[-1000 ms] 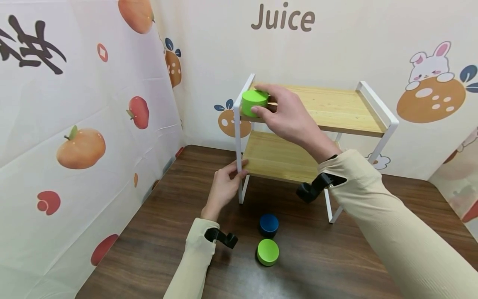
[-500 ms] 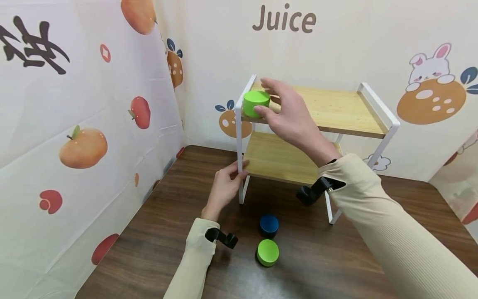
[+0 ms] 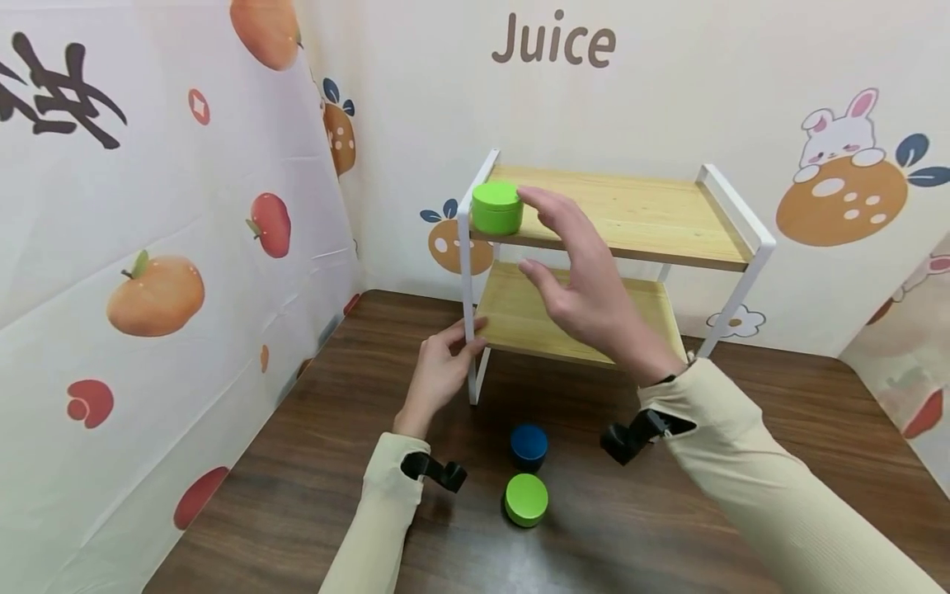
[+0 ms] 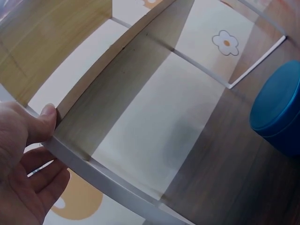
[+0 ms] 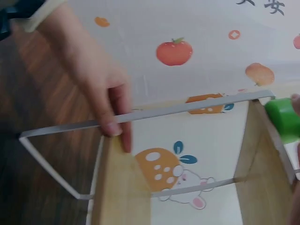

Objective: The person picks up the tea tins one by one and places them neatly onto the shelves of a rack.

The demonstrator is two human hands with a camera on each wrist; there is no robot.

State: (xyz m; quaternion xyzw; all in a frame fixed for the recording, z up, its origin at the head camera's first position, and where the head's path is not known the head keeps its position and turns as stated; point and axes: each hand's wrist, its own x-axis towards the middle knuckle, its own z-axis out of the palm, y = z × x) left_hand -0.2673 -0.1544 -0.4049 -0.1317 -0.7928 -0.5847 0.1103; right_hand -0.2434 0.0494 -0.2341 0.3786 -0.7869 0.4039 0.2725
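A lidded round green tin [image 3: 496,214] stands at the front left corner of the upper board [image 3: 631,206] of a two-tier shelf rack. My right hand [image 3: 590,289] is just right of it, thumb and fingers spread apart, holding nothing; the index fingertip is right by the tin's lid. Lower down, my left hand [image 3: 438,371] grips the rack's front left white leg [image 3: 466,280] at the lower board [image 3: 564,318]. In the left wrist view its thumb [image 4: 43,123] presses near the board's edge, fingers behind the frame. The right wrist view catches the green tin [image 5: 283,119] at its right edge.
On the dark wooden table [image 3: 312,487], a blue round tin [image 3: 529,445] stands in front of the rack, with a second green tin [image 3: 526,499] nearer me. Fruit-printed cloth walls [image 3: 178,190] rise at the left and behind the rack.
My right hand has let go of the green tin and drawn back to the right and down, its thumb leaving the side. The tin stays on the upper board; my left hand keeps its grip.
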